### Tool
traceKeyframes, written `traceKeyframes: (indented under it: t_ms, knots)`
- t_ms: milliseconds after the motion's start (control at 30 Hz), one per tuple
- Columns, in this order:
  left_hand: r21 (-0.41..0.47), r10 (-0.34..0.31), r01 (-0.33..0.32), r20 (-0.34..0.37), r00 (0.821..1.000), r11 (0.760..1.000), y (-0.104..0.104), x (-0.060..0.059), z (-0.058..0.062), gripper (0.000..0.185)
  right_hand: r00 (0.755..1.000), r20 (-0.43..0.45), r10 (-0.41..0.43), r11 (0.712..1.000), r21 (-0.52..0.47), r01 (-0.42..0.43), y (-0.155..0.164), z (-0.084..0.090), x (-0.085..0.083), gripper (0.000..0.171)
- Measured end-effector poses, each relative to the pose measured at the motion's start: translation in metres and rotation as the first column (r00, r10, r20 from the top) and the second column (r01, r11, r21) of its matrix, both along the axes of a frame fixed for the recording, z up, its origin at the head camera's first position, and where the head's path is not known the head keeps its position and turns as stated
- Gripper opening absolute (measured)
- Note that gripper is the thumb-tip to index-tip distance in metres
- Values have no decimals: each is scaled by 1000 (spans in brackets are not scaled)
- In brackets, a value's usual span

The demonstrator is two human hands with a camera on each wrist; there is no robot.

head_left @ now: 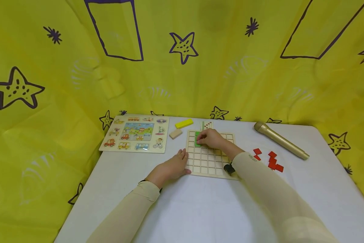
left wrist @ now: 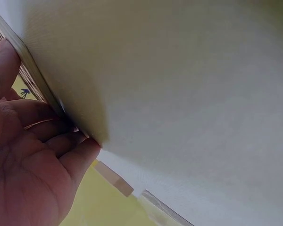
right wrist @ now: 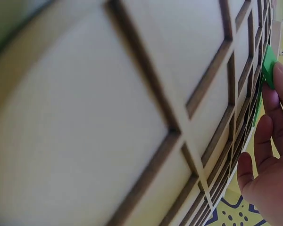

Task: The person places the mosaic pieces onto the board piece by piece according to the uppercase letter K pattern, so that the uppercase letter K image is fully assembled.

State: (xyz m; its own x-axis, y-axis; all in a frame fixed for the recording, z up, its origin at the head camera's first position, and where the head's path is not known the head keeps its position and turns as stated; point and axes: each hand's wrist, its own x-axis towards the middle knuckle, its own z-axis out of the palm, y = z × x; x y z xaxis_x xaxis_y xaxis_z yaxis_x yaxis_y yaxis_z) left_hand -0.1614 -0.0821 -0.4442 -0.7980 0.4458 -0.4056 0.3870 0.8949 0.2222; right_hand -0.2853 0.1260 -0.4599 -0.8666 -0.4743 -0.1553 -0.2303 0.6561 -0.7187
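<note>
Pressing a flat green puzzle piece (head_left: 197,138) into the far-left cells of the square wooden grid board (head_left: 208,162), the person's right hand (head_left: 210,138) has its fingers (right wrist: 270,96) curled down over the piece, pinching its edge, as the right wrist view shows against the dark-lined squares. The left hand (head_left: 173,166) lies flat on the white worktop (head_left: 200,209), fingers straight and close together, their tips touching the board's left edge and steadying it. The step in hand looks to be seating this green piece in the grid; it seems about down but not yet let go. Next, I would judge, comes making sure it sits flush in its cells and then reaching for another piece, likely the red zigzag wooden pieces (head_left: 271,159) lying loose to the right of the board. Beyond the board lie a yellow rectangular block (head_left: 184,123) and a plain wooden block (head_left: 175,133); a vehicle-picture peg puzzle board (head_left: 136,133) sits to the left, and a gold microphone (head_left: 280,140) to the far right.
</note>
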Motion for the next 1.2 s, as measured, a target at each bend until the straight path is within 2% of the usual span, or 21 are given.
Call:
traceKeyframes:
  t_ms: [500, 700, 867, 1200]
  knots:
    - [-11, -3, 3, -11, 1000, 1000, 0, -1, -1, 83, 999, -49, -21, 998, 53, 23, -2, -1, 4, 11]
    - [2, -9, 10, -9, 1000, 1000, -1, 0, -1, 83, 998, -61, 0, 998, 60, 4, -2, 0, 5, 11]
    - [5, -4, 4, 1, 1000, 1000, 0, 0, -3, 84, 998, -60, 25, 998, 50, -22, 3, 5, 8, 13]
    - [1, 23, -23, 14, 1000, 1000, 1, 0, -3, 84, 999, -45, -15, 1000, 2, 15, 29, 25, 18, 20]
